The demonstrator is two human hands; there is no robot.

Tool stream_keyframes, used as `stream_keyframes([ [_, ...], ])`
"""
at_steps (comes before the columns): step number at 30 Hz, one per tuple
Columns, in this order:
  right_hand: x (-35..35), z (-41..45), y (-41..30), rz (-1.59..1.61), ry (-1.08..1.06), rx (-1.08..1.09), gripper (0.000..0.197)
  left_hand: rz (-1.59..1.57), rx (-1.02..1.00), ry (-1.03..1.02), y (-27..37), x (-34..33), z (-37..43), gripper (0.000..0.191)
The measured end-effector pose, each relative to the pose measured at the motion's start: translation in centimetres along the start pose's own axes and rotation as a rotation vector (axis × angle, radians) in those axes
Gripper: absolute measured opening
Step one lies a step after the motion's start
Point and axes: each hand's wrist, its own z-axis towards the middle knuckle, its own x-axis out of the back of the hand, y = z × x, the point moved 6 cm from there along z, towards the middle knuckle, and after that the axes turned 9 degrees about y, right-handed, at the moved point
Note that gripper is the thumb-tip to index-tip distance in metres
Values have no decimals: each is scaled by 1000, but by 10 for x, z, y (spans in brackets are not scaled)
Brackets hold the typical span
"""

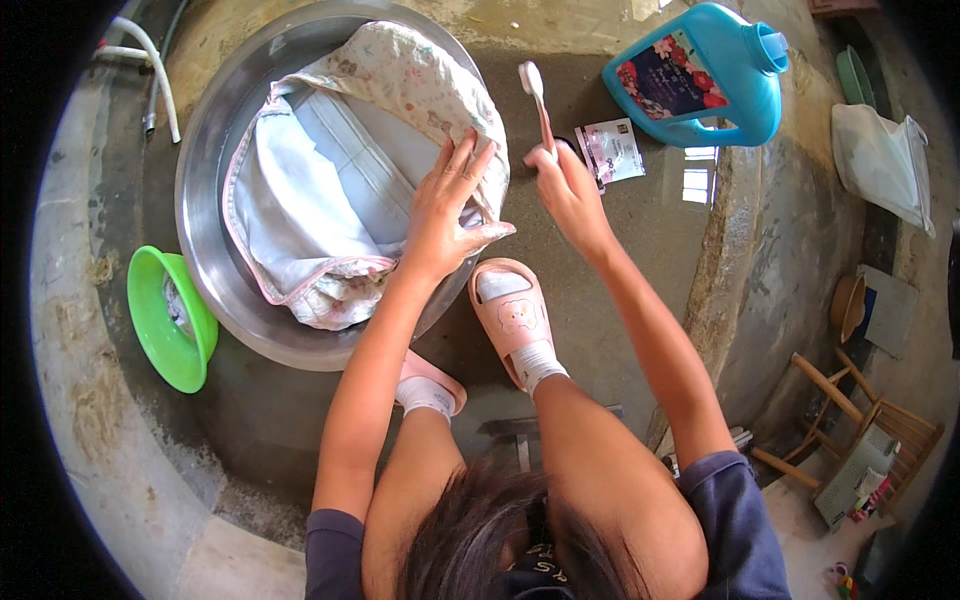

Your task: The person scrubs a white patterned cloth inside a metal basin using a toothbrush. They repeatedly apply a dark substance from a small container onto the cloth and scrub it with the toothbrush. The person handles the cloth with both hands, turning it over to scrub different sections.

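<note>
A large round metal basin [196,247] stands on the wet floor at the upper left. In it lies a zippered fabric bag or cover [405,64] with a floral print outside, a pale lining and pink piping. My left hand [450,206] rests on its right edge, fingers spread over the printed cloth, thumb out over the basin's rim; whether it pinches the cloth is hard to tell. My right hand [566,184], right of the basin, grips a toothbrush [541,105] by its pink handle, white head pointing up, apart from the cloth.
A blue detergent jug [694,82] and a small printed packet [611,150] are beyond my right hand. A green plastic bowl [169,322] leans by the basin's left side. A white hose [154,60] hangs at the upper left. A low ledge [720,262] and a wooden chair [847,420] are at right.
</note>
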Motion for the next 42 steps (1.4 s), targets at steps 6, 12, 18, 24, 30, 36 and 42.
stream_keyframes([
  [6, 4, -84, 18, -584, -136, 67, 23, -45, 19, 8, -4, -5, 1, 94],
  [12, -11, -58, -5, -918, -36, 350, 26, -184, 77, 99, -15, -14, -4, 100],
  [18, -8, -62, -14, -1030, -48, 336, 24, -113, 110, 113, -15, -18, -7, 102],
  [24, -6, -71, -1, -1063, -85, 379, 25, -241, 171, 4, -15, -25, -20, 101],
  [30, -2, -63, -28, -1010, -78, 374, 21, -753, 324, 17, -27, -20, -24, 88],
  [36, -14, -46, -38, -1070, -138, 397, 24, -356, 279, 162, -22, -16, -18, 92],
  [42, 5, -64, -22, -1183, -238, 361, 28, -67, 260, 168, -17, -17, -19, 112],
])
